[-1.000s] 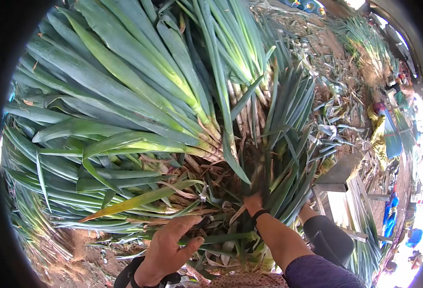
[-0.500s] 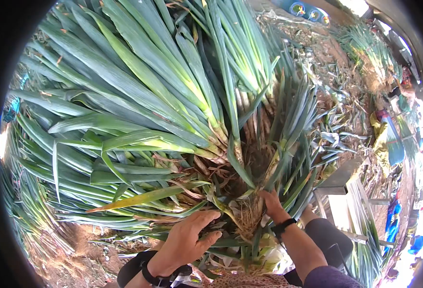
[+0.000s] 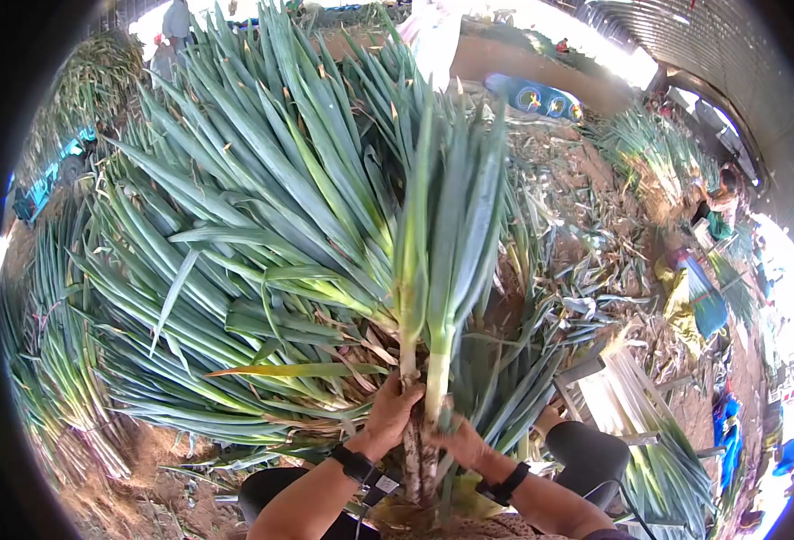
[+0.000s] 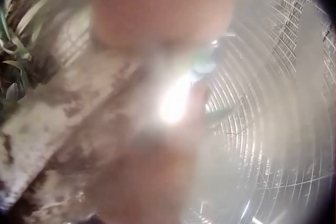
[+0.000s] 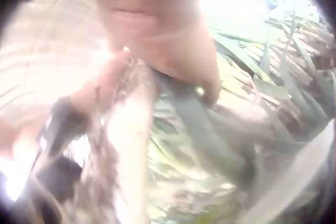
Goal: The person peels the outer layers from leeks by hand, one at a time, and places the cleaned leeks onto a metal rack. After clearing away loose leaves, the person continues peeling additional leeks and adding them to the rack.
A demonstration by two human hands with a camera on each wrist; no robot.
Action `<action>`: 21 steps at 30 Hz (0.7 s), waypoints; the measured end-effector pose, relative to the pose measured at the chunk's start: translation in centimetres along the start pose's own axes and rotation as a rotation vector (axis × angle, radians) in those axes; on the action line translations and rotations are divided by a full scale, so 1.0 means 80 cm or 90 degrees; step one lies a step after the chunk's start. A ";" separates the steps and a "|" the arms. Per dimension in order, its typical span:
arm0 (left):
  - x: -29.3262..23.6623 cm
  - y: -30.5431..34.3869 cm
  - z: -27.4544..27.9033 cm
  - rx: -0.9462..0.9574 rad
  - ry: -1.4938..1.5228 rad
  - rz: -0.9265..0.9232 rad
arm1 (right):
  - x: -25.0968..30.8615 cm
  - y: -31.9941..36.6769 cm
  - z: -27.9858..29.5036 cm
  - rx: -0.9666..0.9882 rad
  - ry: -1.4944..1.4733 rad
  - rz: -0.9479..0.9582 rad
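In the head view two green onion stalks [image 3: 438, 360] stand upright in front of the person, leaves up, with dirty pale lower stems. My left hand [image 3: 388, 416] grips the left stem from the left side. On the right, my right hand [image 3: 458, 443] has its fingers at the other stem, with a strip of green leaf by them. The left wrist view shows blurred fingers around soil-covered stems [image 4: 47, 129]. In the right wrist view a pale stem [image 5: 131, 145] hangs below the right hand [image 5: 163, 29], and a green leaf [image 5: 205, 134] lies at its fingertips.
A large heap of green onions [image 3: 262, 207] lies ahead and to the left. Leaf scraps [image 3: 586, 261] litter the ground at right, near a metal-framed stool [image 3: 586, 369]. Another person [image 3: 724, 200] sits at far right.
Both hands have come together, and the stalks now stand upright between them. The left hand, free before, now grips a stem. The head view has tilted up.
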State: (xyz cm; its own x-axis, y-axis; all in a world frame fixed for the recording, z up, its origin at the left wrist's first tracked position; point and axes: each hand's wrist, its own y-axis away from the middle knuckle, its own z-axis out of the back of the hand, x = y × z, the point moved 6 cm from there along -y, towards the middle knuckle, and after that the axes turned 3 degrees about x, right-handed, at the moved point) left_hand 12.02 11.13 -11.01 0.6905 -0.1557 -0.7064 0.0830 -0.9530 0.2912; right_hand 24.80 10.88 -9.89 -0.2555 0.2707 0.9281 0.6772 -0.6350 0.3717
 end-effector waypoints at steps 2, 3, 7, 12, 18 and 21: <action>-0.015 0.006 0.006 -0.014 -0.144 -0.029 | 0.011 -0.012 0.003 -0.119 -0.039 -0.022; -0.025 0.005 0.009 -0.016 -0.216 -0.049 | 0.004 -0.026 0.008 -0.175 -0.048 -0.009; -0.061 -0.021 0.074 -0.296 -0.587 -0.277 | 0.007 -0.021 0.009 -0.329 -0.037 0.064; -0.101 0.006 -0.029 0.106 -0.121 -0.152 | 0.024 0.032 -0.030 -0.337 0.295 0.125; -0.133 0.022 -0.028 0.113 0.027 -0.090 | 0.040 0.022 -0.068 -0.097 0.075 0.209; -0.137 0.040 -0.031 0.182 0.045 -0.030 | 0.113 -0.011 -0.047 -0.040 -0.087 0.187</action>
State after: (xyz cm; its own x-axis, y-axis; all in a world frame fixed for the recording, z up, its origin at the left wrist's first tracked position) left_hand 6.48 10.45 -0.76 0.7398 -0.1011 -0.6652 -0.0833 -0.9948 0.0587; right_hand 19.29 11.17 -1.74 0.0429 0.1611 0.9860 0.6638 -0.7422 0.0924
